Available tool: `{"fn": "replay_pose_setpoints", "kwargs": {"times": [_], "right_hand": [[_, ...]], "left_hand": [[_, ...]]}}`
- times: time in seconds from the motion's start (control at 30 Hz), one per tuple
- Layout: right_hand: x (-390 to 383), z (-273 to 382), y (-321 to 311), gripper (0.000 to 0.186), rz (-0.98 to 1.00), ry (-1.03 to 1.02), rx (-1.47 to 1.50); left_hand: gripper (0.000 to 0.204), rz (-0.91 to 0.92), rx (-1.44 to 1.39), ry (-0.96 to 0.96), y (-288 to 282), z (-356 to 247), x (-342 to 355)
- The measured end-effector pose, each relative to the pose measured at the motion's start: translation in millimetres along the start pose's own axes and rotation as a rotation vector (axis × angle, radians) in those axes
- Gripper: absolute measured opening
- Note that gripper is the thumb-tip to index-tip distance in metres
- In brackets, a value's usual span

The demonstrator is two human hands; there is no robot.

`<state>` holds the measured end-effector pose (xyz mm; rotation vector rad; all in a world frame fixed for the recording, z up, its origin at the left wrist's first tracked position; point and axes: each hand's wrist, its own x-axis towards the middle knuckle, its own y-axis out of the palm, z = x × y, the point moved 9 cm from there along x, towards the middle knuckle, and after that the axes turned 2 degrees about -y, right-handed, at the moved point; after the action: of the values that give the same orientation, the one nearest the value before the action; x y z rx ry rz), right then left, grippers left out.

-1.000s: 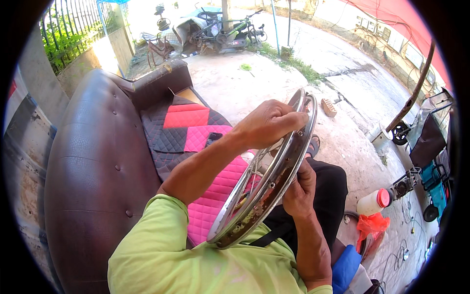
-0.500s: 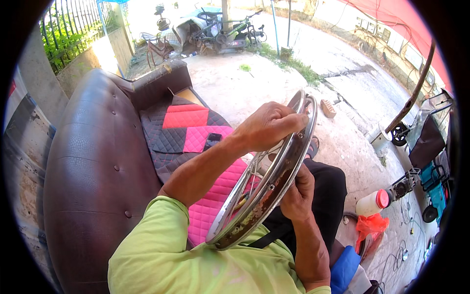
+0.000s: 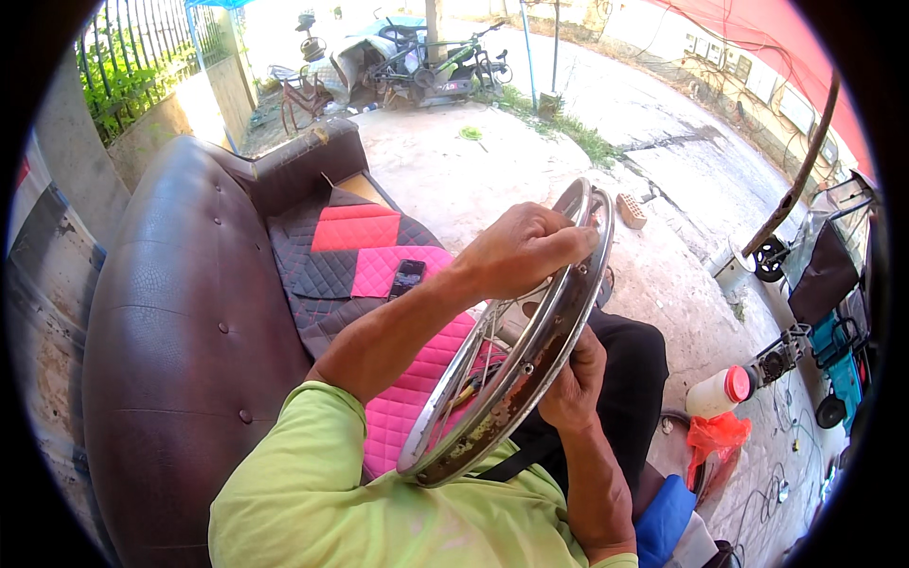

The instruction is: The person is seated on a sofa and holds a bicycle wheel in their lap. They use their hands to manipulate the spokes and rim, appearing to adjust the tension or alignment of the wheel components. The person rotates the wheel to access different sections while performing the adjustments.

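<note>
A spoked metal wheel with a bare, rust-stained rim channel leans tilted against my green shirt. Over its far upper edge, my left hand is closed, its thumb pressed on the rim channel. On the right side, my right hand is closed against the rim from below, its fingertips partly hidden by the rim. Thin spokes and part of the hub show through the wheel's open side. Beyond the wheel, a yellow-and-dark item lies on the pink quilted cover, partly hidden by the spokes.
I sit on a brown tufted sofa; a phone lies on its quilted cover. To the right are a white jar with a red lid, a red plastic bag and cables. A brick lies ahead; bicycles stand far back.
The view has shifted slightly, and more of the phone now shows beside my left forearm. Both hands keep their places on the wheel, whose top edge has tipped a little to the right.
</note>
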<state>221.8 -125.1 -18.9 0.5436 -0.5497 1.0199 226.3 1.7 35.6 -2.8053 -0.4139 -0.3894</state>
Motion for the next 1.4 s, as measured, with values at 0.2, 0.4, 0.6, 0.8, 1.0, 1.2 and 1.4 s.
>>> {"fn": "replay_pose_setpoints", "kwargs": {"times": [0.2,0.4,0.6,0.8,1.0,1.2,1.4], "right_hand": [[1.5,-5.8,1.9,0.023,-0.021,0.053,0.088],[3.1,-6.8,9.7,0.032,0.005,0.038,0.073],[2.7,-3.9,11.9,0.034,0.034,0.035,0.006],[-0.8,-9.2,9.3,0.035,-0.027,0.078,0.231],[0.1,-17.7,4.6,0.030,-0.028,0.170,0.483],[2.5,-14.0,7.5,0.033,-0.031,0.197,0.489],[0.9,-12.7,7.5,0.030,0.001,0.191,0.417]], "left_hand": [[0.041,-0.027,-0.131,-0.046,1.9,0.6,-2.2],[0.041,-0.002,-0.203,-0.073,1.8,0.2,-5.6],[0.044,0.017,-0.256,-0.064,3.9,4.4,-6.9],[0.044,0.026,-0.250,-0.025,7.9,5.9,-6.0],[0.045,0.017,-0.275,-0.026,8.9,6.6,-5.3],[0.045,-0.005,-0.294,-0.052,9.7,7.8,-7.2],[0.042,-0.016,-0.295,-0.035,7.6,6.4,-8.4]]}}
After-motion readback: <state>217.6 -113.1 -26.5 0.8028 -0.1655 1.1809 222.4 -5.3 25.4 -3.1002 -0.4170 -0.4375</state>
